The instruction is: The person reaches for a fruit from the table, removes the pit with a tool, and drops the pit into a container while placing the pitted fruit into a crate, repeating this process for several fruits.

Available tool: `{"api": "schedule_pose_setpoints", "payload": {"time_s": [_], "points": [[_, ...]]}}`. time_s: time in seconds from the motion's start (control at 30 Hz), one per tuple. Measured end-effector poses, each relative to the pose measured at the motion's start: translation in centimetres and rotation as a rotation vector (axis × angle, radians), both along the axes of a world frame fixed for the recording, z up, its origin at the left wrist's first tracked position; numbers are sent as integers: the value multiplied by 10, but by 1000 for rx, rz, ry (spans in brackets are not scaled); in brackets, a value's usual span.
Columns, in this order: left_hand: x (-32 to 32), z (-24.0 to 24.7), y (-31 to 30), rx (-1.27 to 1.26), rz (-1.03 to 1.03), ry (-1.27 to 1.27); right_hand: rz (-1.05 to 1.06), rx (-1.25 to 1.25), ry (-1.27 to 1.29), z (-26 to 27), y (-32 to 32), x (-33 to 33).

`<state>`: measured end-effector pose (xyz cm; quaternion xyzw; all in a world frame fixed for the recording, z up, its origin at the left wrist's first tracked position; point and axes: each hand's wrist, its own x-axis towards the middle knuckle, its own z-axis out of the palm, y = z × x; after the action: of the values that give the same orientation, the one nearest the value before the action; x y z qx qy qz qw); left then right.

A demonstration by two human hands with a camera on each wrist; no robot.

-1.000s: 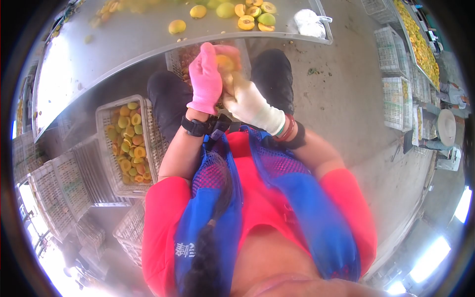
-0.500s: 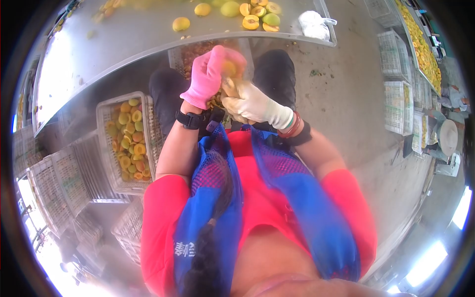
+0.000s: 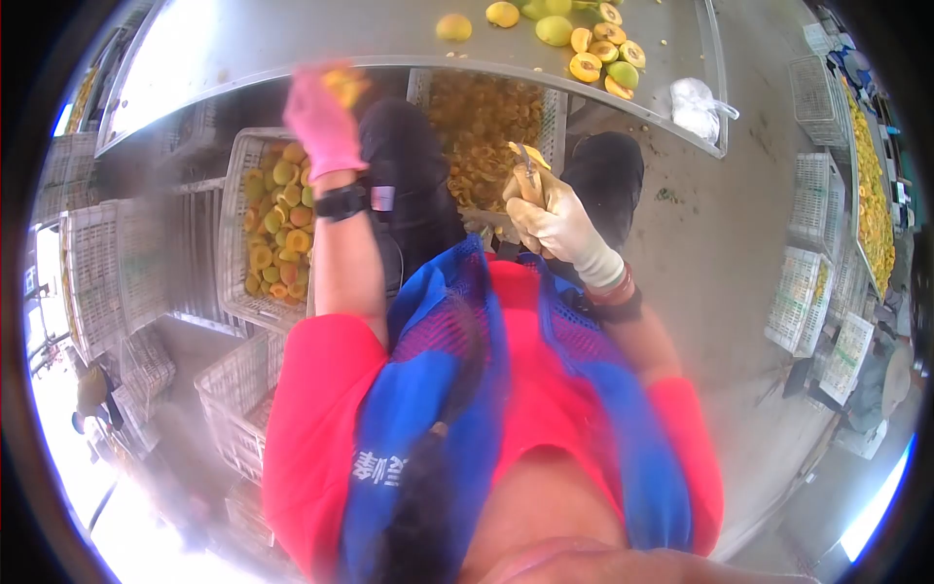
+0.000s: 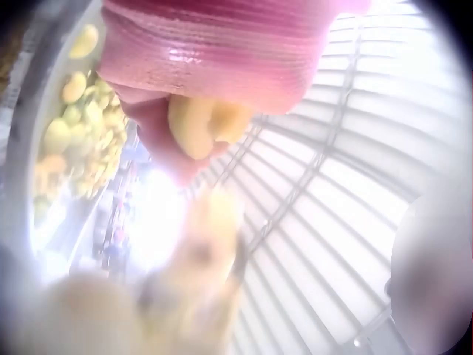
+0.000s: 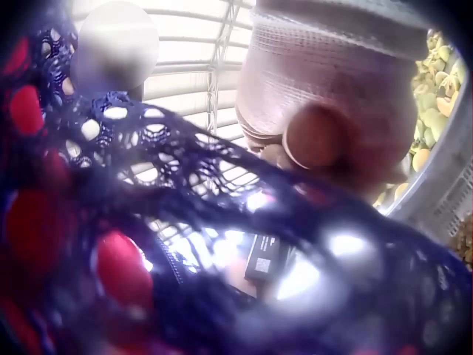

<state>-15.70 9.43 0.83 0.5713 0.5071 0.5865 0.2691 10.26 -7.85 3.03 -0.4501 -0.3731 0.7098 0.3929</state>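
Note:
My left hand (image 3: pixel 323 122), in a pink glove, is out over the near table edge at the left. It holds a yellow peach half (image 4: pixel 194 126), its hollow showing between the gloved fingers in the left wrist view. In a pale glove, my right hand (image 3: pixel 556 216) grips a small knife by its wooden handle (image 3: pixel 528 183), above my lap. A yellow strip of fruit (image 3: pixel 533 156) lies at the blade. The round handle end (image 5: pixel 314 137) pokes from the fist in the right wrist view, where my blue mesh vest (image 5: pixel 199 170) covers much of the scene.
A crate (image 3: pixel 232 200) of peaches stands left of my legs. Between my knees, a crate (image 3: pixel 556 122) holds peel and scraps. On the metal table (image 3: pixel 321 34) lie whole and cut peaches (image 3: pixel 605 49) and a white plastic bag (image 3: pixel 694 109). More crates (image 3: pixel 800 277) stand right.
My hands were together over my lap, working at a fruit; now they are apart. The left has swung left with the peach half, the right has stayed with the knife. The view has turned.

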Motion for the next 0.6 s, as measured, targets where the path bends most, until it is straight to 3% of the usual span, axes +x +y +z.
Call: {"api": "schedule_pose_setpoints", "payload": {"time_s": [0.03, 0.1, 0.17, 0.27, 0.33, 0.4, 0.47, 0.53, 0.6], "points": [[-19, 5, 5, -164, 171, -329, -32, -27, 7, 0, 1, -1], [-58, -8, 12, -266, 450, -288, -89, -49, 11, -2, 2, -1], [-106, -50, 24, -260, 643, 319, -103, -113, 2, -7, 5, -2], [-77, -20, 22, -462, 431, 231, -140, -101, -113, -20, 10, -2], [-45, -23, 35, -324, 268, 160, -156, -92, -144, -29, 11, -3], [-49, -72, 83, 155, 43, 1519, -334, 196, -249, -36, 14, -6], [4, -71, 109, 268, -154, 1712, -282, 90, -281, -24, 16, -2], [66, -55, 117, -146, -263, 791, -235, -19, -314, -24, 15, 2], [100, -60, 136, -269, -295, 879, -251, 45, -328, -37, 11, 2]]}}
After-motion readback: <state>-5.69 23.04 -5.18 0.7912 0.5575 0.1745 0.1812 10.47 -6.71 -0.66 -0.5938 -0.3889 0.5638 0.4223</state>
